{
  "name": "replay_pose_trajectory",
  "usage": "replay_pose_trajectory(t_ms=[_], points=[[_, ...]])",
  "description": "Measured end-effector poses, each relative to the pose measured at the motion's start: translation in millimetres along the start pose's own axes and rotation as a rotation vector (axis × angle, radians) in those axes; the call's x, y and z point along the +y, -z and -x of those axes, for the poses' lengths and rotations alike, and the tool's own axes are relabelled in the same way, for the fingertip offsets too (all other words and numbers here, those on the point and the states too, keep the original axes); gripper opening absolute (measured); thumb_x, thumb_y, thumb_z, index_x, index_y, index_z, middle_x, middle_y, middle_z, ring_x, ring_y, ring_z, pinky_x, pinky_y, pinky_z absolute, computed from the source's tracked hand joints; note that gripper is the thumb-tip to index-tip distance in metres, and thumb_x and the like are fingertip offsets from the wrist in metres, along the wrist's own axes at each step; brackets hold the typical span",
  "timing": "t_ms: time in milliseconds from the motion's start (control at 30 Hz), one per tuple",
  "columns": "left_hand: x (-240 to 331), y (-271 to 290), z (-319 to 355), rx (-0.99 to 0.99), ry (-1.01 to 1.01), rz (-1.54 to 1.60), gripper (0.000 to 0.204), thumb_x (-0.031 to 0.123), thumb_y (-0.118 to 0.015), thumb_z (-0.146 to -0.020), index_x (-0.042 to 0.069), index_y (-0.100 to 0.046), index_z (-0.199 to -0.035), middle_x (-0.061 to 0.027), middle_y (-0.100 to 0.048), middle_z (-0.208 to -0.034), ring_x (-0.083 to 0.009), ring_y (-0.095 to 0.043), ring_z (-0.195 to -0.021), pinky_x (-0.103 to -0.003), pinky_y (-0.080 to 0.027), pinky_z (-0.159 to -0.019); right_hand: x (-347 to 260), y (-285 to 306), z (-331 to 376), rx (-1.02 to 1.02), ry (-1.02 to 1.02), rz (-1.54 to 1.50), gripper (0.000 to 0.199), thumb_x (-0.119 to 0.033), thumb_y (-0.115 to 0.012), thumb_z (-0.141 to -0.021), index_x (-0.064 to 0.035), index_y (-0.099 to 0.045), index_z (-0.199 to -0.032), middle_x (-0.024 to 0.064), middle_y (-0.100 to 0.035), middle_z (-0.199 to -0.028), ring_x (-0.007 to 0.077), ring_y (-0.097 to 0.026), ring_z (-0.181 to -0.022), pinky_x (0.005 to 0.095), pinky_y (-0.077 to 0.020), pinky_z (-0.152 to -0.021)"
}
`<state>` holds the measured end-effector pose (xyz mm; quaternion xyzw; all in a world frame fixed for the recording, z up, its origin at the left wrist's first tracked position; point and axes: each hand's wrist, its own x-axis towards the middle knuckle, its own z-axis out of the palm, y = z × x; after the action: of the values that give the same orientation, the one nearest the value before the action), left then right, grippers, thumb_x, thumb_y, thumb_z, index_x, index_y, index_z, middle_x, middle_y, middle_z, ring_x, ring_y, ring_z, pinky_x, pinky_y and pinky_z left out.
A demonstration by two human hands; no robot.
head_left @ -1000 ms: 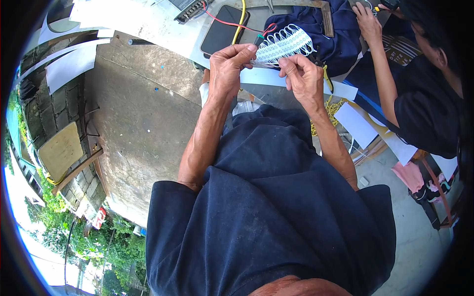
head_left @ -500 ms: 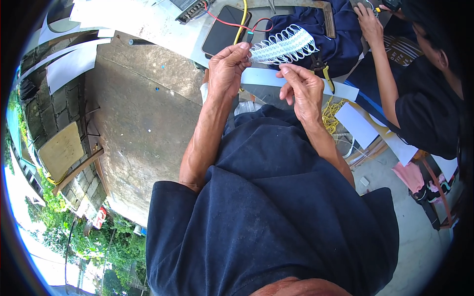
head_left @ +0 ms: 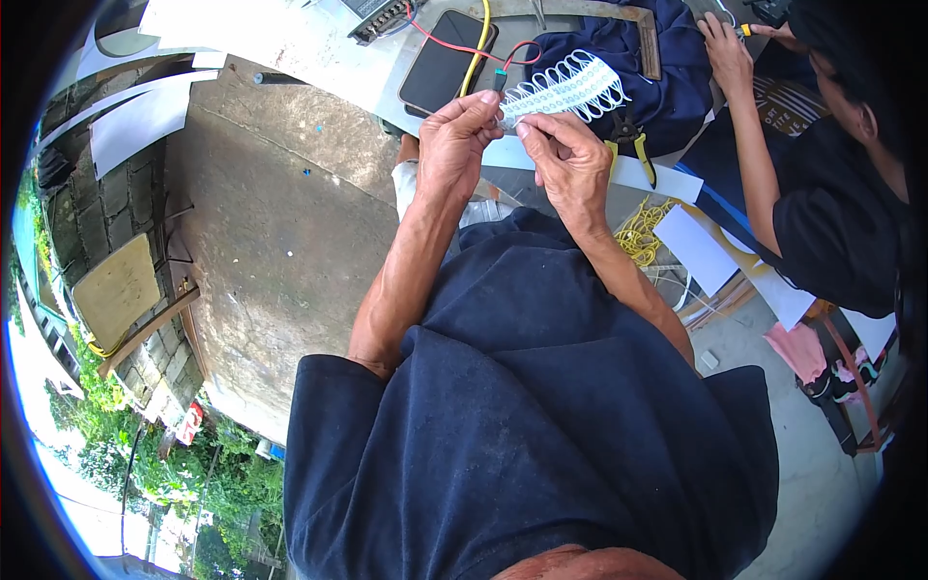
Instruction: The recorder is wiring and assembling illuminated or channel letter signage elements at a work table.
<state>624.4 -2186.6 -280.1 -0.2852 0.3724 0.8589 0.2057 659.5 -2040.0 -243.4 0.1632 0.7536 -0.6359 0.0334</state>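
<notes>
Evidently the strip of white modules point(head_left: 570, 89) with looped wires sits up over the tabletop point(head_left: 348, 68) near its near edge, its left end pinched between thumb and forefinger of the left hand point(head_left: 452, 130), probably to steady it; the right hand point(head_left: 570, 159) has thumb and forefinger together at the strip's near-left corner, though I cannot tell what lies between them; a red wire point(head_left: 445, 41) loops in slack beyond, seemingly leaving some play; leftward, past the phone point(head_left: 448, 60), the near edge gives the left arm room; rightward, yellow-handled pliers point(head_left: 645, 159) and dark blue cloth point(head_left: 667, 87) crowd that edge.
</notes>
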Motion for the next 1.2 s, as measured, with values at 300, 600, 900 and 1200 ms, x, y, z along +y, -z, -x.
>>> replay_pose_trajectory(t_ms=[300,600,900,1200], points=[[-10.2,-3.7,2.7,0.02,0.079,0.127,0.017,0.008,-0.068,-0.093,-0.006,-0.069,-0.103,-0.0075,-0.069,-0.086,-0.0133,-0.063,-0.074,-0.027,-0.053,-0.068,4.5,-3.2,-3.9,0.01,0.22,0.165,0.011,-0.004,-0.073,-0.086,-0.0016,-0.071,-0.097,0.0048,-0.071,-0.087,0.0091,-0.061,-0.061,0.0249,-0.0471,-0.053],[-24.1,1.7,6.2,-0.033,0.127,0.193,0.018,0.009,-0.07,-0.092,-0.006,-0.069,-0.103,-0.0083,-0.069,-0.086,-0.0147,-0.063,-0.076,-0.028,-0.053,-0.071,12.2,4.3,-1.6,0.02,0.097,0.074,0.011,0.0,-0.072,-0.085,0.0001,-0.068,-0.095,0.0057,-0.07,-0.079,0.0065,-0.059,-0.057,0.0252,-0.0452,-0.049],[-27.5,2.3,9.3,-0.026,0.143,0.217,0.018,0.009,-0.069,-0.093,-0.006,-0.068,-0.104,-0.0098,-0.069,-0.087,-0.0157,-0.064,-0.077,-0.029,-0.054,-0.072,4.3,7.7,0.7,0.025,0.405,0.411,0.019,0.004,-0.07,-0.08,-0.0036,-0.066,-0.097,0.0055,-0.061,-0.079,0.0156,-0.057,-0.058,0.0299,-0.0468,-0.054],[-28.0,3.2,10.2,-0.069,0.149,0.214,0.018,0.009,-0.068,-0.093,-0.006,-0.068,-0.104,-0.0098,-0.068,-0.086,-0.0161,-0.064,-0.079,-0.029,-0.054,-0.073,2.2,7.9,-0.1,0.069,0.465,0.5,0.014,0.001,-0.069,-0.079,-0.0038,-0.066,-0.092,0.0037,-0.058,-0.082,0.0136,-0.052,-0.06,0.0291,-0.0417,-0.052]])
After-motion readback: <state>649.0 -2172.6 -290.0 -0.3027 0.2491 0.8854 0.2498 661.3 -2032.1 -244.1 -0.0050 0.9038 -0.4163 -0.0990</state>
